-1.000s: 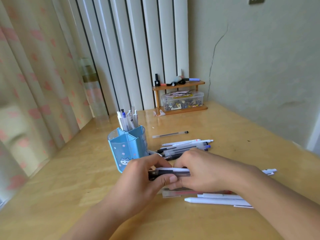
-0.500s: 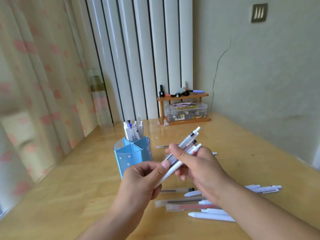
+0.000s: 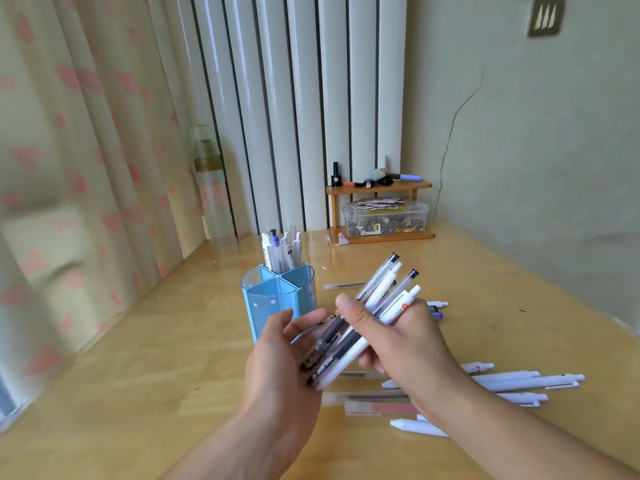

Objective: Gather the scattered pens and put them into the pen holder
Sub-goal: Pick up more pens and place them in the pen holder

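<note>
A glossy yellow wooden table point(image 3: 138, 358) carries a light-blue plastic pen holder point(image 3: 277, 296), its translucent lobed compartments partly hidden by the hands; one rear compartment holds upright pens point(image 3: 282, 252). Just right of it, above the table, the right hand point(image 3: 398, 337) grips a slanted bundle of pens point(image 3: 367, 313) (white, clear and dark barrels). The left hand point(image 3: 277, 358) cups their lower tips, fingers relaxed. Loose pens point(image 3: 519, 381) lie behind the right forearm, some covered.
</note>
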